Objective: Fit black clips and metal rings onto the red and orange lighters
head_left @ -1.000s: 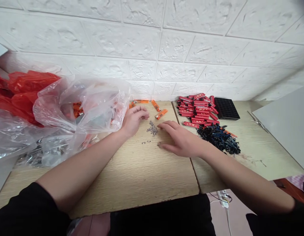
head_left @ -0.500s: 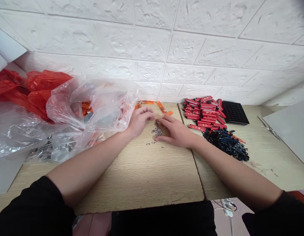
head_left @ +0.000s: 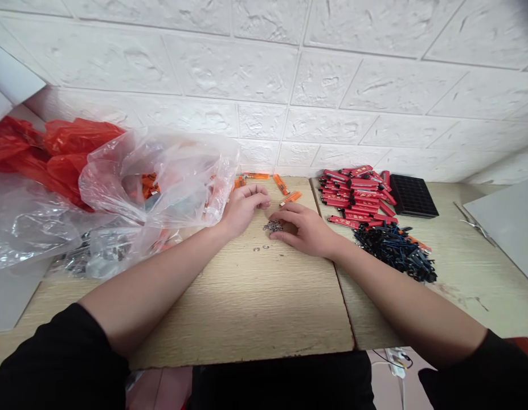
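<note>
A small heap of metal bits (head_left: 273, 226) lies on the wooden tabletop, too small to identify exactly. My right hand (head_left: 304, 229) rests at its right side, thumb and fingers apart and curved partly around the heap. Up and to the left, my left hand (head_left: 243, 209) stays beside the clear plastic bag, its fingers loosely bent with nothing visible in them. Two loose metal bits (head_left: 261, 248) sit below the heap. Just behind the hands lies an orange plastic piece (head_left: 291, 197), with another orange piece (head_left: 279, 184) near the wall.
Red lighter-like pieces (head_left: 357, 193) are piled at the right, beside a black gridded tray (head_left: 414, 196). Nearer me is a tangle of black parts (head_left: 396, 250). Tweezers (head_left: 475, 223) lie farther right. A clear plastic bag (head_left: 170, 182) and red bags (head_left: 76, 148) crowd the left.
My right hand's thumb and fingers have drawn closer around the metal heap, which looks more compact. My left hand has hardly moved.
</note>
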Available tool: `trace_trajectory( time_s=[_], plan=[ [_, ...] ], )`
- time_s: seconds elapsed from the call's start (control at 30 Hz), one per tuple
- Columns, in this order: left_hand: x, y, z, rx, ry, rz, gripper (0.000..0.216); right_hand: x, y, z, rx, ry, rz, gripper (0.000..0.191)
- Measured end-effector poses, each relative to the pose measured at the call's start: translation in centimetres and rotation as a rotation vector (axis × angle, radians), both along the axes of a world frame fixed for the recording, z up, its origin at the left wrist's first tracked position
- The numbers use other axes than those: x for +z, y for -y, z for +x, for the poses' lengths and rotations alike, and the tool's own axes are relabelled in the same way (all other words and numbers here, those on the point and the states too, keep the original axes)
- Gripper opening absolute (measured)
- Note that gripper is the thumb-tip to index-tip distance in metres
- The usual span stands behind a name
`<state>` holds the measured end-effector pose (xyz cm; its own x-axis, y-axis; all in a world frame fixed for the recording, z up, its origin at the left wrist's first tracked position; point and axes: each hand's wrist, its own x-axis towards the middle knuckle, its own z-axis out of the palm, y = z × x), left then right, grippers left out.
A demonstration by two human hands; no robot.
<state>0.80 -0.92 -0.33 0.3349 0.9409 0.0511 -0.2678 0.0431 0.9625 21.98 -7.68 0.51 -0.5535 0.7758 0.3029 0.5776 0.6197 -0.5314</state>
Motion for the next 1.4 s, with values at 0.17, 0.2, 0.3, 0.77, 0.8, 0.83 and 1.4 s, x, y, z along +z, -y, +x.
trace_trajectory(
  time_s=[0.17, 0.2, 0.3, 0.77, 0.8, 0.83, 1.4],
  plan=[
    [0.2, 0.1, 0.2, 0.001, -0.006, 0.014, 0.008, 0.0, 0.1, -0.2, 0.031, -0.047, 0.003, 0.026],
    [0.2, 0.1, 0.2, -0.001, -0.008, 0.019, 0.008, 0.0, 0.1, -0.2, 0.035, -0.05, 0.007, 0.024],
    [0.1, 0.0, 0.2, 0.002, -0.013, 0.01, 0.007, -0.1, 0.3, -0.4, 0.052, -0.059, 0.033, 0.02],
    [-0.4, -0.3, 0.1, 0.008, -0.044, 0.03, 0.008, 0.1, 1.1, -1.3, 0.032, 0.259, 0.214, 0.03],
    [-0.4, -0.3, 0.1, 0.011, -0.045, 0.029, 0.008, 0.1, 1.2, -1.4, 0.028, 0.291, 0.224, 0.031],
    [-0.4, -0.3, 0.1, 0.012, -0.045, 0.03, 0.009, 0.2, 1.2, -1.5, 0.025, 0.311, 0.232, 0.032],
    [0.2, -0.1, 0.3, 0.011, -0.033, 0.02, 0.009, 0.3, 1.2, -0.9, 0.017, 0.102, 0.171, 0.022]
  ],
)
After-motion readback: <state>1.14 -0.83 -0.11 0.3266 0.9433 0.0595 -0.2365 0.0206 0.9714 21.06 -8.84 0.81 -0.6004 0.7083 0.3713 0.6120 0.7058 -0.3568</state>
